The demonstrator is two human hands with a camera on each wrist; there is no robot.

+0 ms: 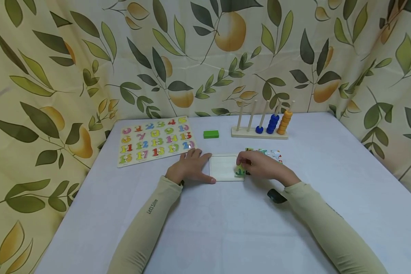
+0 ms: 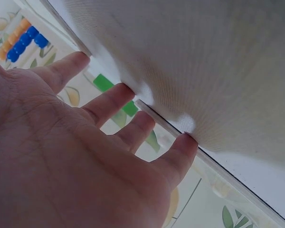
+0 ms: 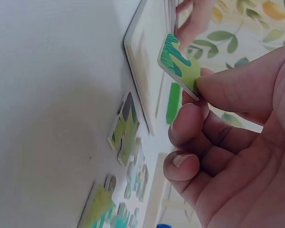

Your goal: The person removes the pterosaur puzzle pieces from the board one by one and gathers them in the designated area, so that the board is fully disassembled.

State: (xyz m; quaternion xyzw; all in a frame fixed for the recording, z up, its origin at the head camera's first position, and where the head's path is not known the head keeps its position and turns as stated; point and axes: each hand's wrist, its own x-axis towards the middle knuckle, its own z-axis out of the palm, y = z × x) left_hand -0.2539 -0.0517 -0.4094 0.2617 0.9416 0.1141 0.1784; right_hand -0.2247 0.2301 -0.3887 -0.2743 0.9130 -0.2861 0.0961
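A white rectangular puzzle tray (image 1: 222,168) lies on the table in front of me. At its left side rests my left hand (image 1: 193,167), fingers spread, with the thumb by the tray's lower left corner. In the left wrist view, the fingertips (image 2: 184,142) touch the table surface. My right hand (image 1: 262,164) pinches a green jigsaw piece (image 3: 178,61) with a leaf pattern between thumb and index finger, over the tray's right end. Several other jigsaw pieces (image 3: 124,126) lie on the table just right of the tray, partly hidden behind the right hand in the head view.
A number puzzle board (image 1: 157,140) lies at the back left. Behind the tray sits a green block (image 1: 211,134). At the back right stands a wooden peg counter (image 1: 259,133) with blue and orange beads. A patterned curtain (image 1: 205,57) hangs behind the table.
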